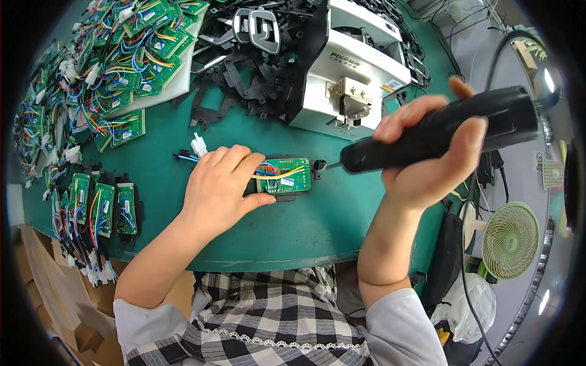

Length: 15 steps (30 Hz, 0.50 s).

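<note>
Board lies flat on the green bench, near the middle, over a black frame whose dark edge shows along its near side. Yellow, red and blue wires cross its face.

Nearest is the person's black-and-white checked apron. At the near left are brown cartons; at the near right, a clear plastic bag and, a little farther, a green fan. On the bench's left, three wired boards stand side by side.

The left hand is closed over the left end of the board, thumb at the near edge and fingers across the top. A white plug sticks out beyond the fingers. The right hand is wrapped round a black screwdriver, its bit pointing left at a small black tab just beside the board's right end; whether they touch cannot be told.

Farther off stands a silver machine, slightly right of the middle. Left of it lie black parts, with silver-rimmed bezels farther back. At the far left, more wired boards are heaped, some on a white sheet.
</note>
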{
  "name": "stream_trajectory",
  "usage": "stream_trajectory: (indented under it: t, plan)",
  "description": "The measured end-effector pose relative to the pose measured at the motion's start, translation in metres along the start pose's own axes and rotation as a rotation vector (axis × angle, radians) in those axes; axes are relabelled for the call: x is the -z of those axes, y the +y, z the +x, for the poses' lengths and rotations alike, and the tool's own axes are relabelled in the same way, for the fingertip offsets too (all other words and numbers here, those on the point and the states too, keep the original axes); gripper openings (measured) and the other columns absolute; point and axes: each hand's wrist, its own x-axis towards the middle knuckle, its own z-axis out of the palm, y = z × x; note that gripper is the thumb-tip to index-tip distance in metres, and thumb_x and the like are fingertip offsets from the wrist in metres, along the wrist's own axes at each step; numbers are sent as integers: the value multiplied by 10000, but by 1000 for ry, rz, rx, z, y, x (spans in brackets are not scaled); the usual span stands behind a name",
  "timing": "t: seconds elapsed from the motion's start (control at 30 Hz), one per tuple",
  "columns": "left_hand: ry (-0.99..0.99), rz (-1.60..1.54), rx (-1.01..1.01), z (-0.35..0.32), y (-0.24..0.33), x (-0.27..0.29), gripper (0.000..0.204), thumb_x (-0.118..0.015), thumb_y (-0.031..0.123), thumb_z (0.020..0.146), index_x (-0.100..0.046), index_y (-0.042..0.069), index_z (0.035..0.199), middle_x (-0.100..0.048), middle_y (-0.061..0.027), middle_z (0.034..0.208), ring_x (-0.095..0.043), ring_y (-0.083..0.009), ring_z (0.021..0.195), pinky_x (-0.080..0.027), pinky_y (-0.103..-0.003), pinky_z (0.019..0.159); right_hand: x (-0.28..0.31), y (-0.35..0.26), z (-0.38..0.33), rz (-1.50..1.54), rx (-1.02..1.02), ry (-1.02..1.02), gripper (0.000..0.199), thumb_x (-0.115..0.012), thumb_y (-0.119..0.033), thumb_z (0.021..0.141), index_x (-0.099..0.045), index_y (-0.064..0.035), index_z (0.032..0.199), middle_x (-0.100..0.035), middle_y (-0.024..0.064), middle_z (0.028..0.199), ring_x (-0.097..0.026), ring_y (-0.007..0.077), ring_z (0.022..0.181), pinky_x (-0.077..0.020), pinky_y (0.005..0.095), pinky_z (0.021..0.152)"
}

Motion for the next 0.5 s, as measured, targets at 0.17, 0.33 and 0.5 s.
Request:
stream_trajectory:
  t: [0.17,0.33,0.5]
  plan:
    - [0,-9,1,1,-1,-2,604,-818,358,609,-616,43,1083,-579,-76,1018,-553,-272,926,-437,-390,813,3,10,-41,65,-139,19,760,-700,-451,804,-372,130,1167,-578,121,627,-575,178,457,-486,271,445]
    - [-22,-19,16,1,0,0,613,-825,346,596,-616,44,1086,-577,-79,1021,-554,-274,931,-437,-392,817,4,13,-45,54,-124,41,753,-704,-446,802,-372,117,1177,-581,122,644,-577,179,465,-493,279,452]
    - [-25,-46,22,1,-2,-1,607,-832,319,594,-616,38,1087,-574,-79,1009,-554,-275,931,-441,-393,820,6,14,-46,64,-95,51,751,-696,-456,809,-368,113,1173,-579,117,644,-577,177,466,-485,273,450]
